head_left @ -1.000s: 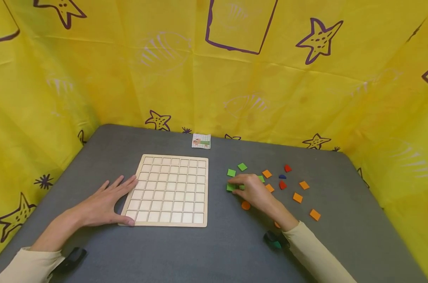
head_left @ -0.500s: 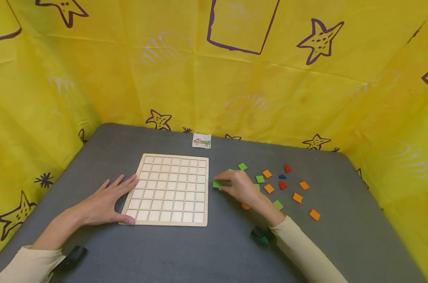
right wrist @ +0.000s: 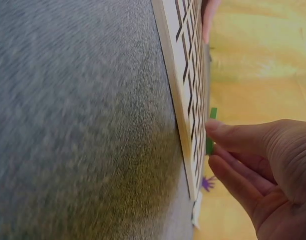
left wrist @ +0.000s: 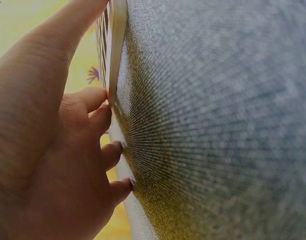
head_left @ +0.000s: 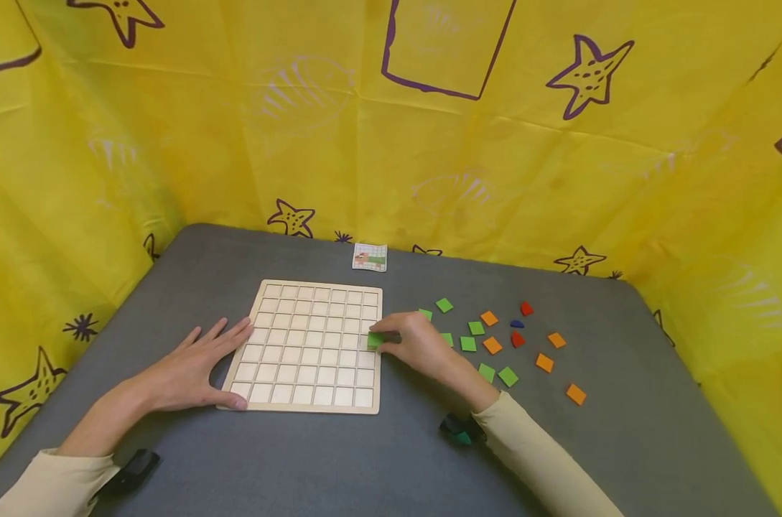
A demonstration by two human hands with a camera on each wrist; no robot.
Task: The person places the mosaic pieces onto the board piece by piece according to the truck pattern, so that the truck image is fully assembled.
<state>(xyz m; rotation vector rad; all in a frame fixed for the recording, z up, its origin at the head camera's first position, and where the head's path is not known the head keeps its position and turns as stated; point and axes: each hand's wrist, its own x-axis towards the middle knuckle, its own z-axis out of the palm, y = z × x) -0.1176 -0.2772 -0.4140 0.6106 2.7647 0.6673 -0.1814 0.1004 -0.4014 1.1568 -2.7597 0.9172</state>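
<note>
A pale wooden board (head_left: 303, 347) with a grid of square recesses lies on the grey table. My left hand (head_left: 193, 370) rests along its left edge, fingers spread and straight, with thumb and fingertips at the frame. Between the thumb and fingers of my right hand (head_left: 423, 346) is a pinched green square tile (head_left: 373, 341), over the board's right edge. In the right wrist view the tile (right wrist: 210, 145) stands edge-on at the fingertips, close over the grid. All the recesses that show hold no tile.
To the right lie loose green tiles (head_left: 468, 344), several orange square tiles (head_left: 544, 363), two red pieces (head_left: 518, 339) and a blue half-round piece (head_left: 516, 324). A small picture card (head_left: 370, 258) lies behind the board. Yellow patterned cloth (head_left: 391, 143) surrounds the table.
My right hand has carried the green tile leftward from the loose pieces to the board's right edge. My left hand has stayed in place.
</note>
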